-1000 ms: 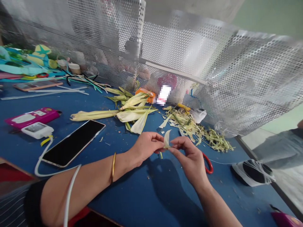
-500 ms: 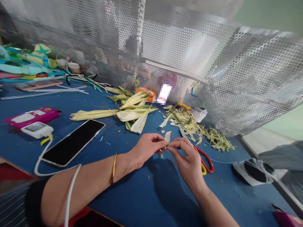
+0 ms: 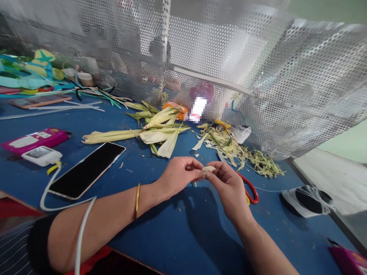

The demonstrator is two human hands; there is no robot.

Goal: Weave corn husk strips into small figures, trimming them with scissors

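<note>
My left hand [image 3: 179,175] and my right hand [image 3: 228,186] meet above the blue table [image 3: 172,229], fingertips pinched together on a small pale leaf strip [image 3: 208,168] that lies folded flat between them. A gold bangle sits on my left wrist. Red-handled scissors [image 3: 251,190] lie on the table just behind my right hand. A bundle of pale green leaves [image 3: 156,131] rests beyond my hands, and a heap of leaf trimmings [image 3: 243,152] spreads to its right.
A black phone [image 3: 86,169] with a white cable lies at left, beside a white device [image 3: 41,155] and a pink case [image 3: 34,138]. A perforated metal screen [image 3: 258,76] walls the table's back. A spool of thread [image 3: 308,199] sits at right.
The leaf strip, which stood upright between my fingers, is now bent down flat between both pinches. My hands have drawn a little closer together. A person at the right edge has left the view.
</note>
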